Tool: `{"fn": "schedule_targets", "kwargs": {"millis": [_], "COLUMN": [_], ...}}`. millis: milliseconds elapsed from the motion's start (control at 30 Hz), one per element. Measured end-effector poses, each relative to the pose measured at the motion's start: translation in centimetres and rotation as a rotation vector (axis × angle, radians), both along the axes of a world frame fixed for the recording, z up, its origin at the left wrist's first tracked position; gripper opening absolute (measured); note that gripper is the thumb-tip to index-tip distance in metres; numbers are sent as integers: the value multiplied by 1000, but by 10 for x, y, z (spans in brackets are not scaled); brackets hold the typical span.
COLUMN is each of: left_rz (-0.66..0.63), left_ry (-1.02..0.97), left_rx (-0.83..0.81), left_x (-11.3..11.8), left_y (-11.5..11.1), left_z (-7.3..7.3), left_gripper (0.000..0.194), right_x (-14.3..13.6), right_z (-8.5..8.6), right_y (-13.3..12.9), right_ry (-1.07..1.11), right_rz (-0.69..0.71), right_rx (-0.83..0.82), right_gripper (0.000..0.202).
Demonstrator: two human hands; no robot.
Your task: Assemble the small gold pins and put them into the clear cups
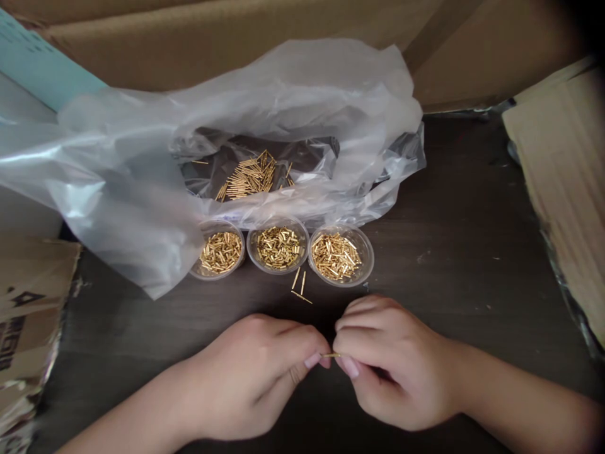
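Between my two hands a thin gold-coloured metal pin [331, 355] lies nearly level. My left hand [265, 372] pinches one end of it between thumb and forefinger. The other end is pinched by my right hand [399, 359]; its remaining fingers are curled in. Fingertips hide both ends of the pin. Just beyond the hands, a few loose gold pins [303, 282] lie on the dark table. Behind them stand three clear round cups of small gold metal pieces: a left cup [242, 252], a middle cup [253, 257] and a right cup [369, 265].
A crumpled clear plastic bag [127, 170] gapes behind the cups, with a heap of gold pins [250, 176] inside, and partly overlaps the left cup. Cardboard [265, 31] borders the back; more cardboard stands at left [33, 328] and right [567, 176] of the dark table [449, 252].
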State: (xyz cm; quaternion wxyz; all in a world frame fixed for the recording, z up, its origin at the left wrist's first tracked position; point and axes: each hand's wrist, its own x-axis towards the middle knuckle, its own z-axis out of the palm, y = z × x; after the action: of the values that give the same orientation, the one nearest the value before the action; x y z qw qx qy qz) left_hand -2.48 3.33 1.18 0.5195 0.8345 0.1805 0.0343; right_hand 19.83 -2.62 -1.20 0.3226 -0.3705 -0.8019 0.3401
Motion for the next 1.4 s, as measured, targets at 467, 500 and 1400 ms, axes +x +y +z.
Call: {"fn": "schedule_targets", "kwargs": {"millis": [467,500,1400], "left_rz": [44,50,162], "left_ry": [4,10,1], "left_rx": [-29,-15,396], "left_x": [4,5,12], "left_y": [2,1,-19], "left_z": [4,4,-3], "left_gripper": [12,12,24], "right_x": [-1,-1,-20], "right_z": [0,1,-2], "right_y": [3,2,-12], "right_ry": [37,8,-394], "right_rz": [1,-6,-200], "right_rx": [-102,-84,300], "right_gripper": [16,16,22]}}
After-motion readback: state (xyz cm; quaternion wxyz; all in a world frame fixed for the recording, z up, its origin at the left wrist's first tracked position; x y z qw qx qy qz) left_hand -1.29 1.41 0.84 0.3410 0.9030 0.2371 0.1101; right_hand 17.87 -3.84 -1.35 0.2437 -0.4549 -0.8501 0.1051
